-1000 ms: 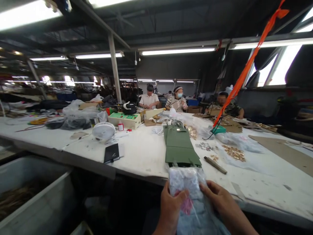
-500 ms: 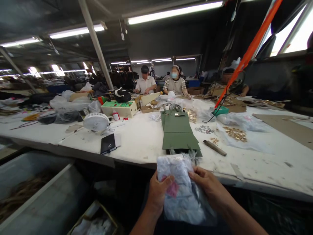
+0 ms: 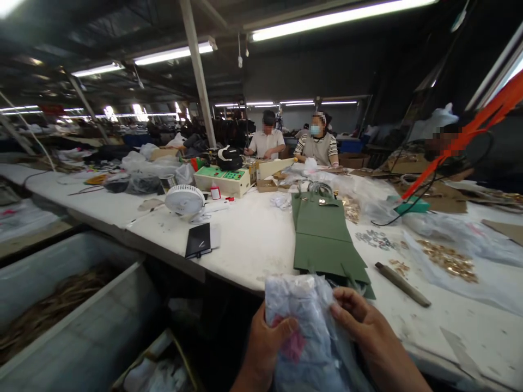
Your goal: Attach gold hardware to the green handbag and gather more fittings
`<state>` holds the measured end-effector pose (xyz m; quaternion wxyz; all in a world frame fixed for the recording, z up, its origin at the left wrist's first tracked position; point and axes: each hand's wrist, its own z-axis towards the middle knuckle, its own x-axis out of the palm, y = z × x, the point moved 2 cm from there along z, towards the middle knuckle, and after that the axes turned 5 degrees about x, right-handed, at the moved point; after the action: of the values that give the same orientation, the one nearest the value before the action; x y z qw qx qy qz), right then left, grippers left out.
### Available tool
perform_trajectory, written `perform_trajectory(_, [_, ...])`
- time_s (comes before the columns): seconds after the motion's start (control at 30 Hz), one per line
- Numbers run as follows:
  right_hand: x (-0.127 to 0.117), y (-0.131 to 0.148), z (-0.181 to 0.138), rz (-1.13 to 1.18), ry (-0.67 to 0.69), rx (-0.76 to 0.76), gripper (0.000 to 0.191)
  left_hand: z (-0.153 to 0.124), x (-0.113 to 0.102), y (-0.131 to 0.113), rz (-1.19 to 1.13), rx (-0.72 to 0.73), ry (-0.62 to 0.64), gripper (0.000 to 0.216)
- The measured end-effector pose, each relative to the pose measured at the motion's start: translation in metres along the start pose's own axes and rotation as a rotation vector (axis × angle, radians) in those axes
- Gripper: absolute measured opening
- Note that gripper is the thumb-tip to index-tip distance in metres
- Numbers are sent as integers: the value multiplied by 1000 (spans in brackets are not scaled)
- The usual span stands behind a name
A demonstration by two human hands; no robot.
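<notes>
Both of my hands grip a clear plastic bag full of small pale pieces, with a pink patch showing inside. My left hand clasps its left side, thumb on the front. My right hand pinches the bag's right edge. I hold the bag just in front of the white table's near edge. Beyond it lies a stack of flat green leather pieces.
On the table sit a dark stick tool, loose brass fittings, silver fittings, a black phone, a white fan and a green-topped machine. A grey bin stands at the left. Three people work across the table.
My view has swung to the left and slightly down. Both hands keep hold of the bag, which sits a little lower in the picture.
</notes>
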<state>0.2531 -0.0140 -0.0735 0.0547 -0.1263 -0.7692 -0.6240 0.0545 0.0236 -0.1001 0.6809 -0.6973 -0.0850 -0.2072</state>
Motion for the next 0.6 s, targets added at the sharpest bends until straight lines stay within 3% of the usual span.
perform_trajectory(0.07, [12,6,8,-21,58,15,59,4,-9,-5,33,0,8,69])
perform_trajectory(0.17, [25,10,19,-52,125,51,50,13,-25,-9,119,-5,17,64])
perform_trajectory(0.3, [23,21,38,-30,14,57,45,30,-41,-21,163,51,-34,58])
perform_trajectory(0.4, [20,50,67,-102,-52,-35,46,55,-42,-38,87,27,-26,57])
perform_trajectory(0.5, [27,95,126,-270,-79,-229,54,99,-48,-54,-24,-50,-33,60])
perform_trajectory(0.6, [50,119,224,-613,12,-373,56,160,-65,-64,20,-110,-69,58])
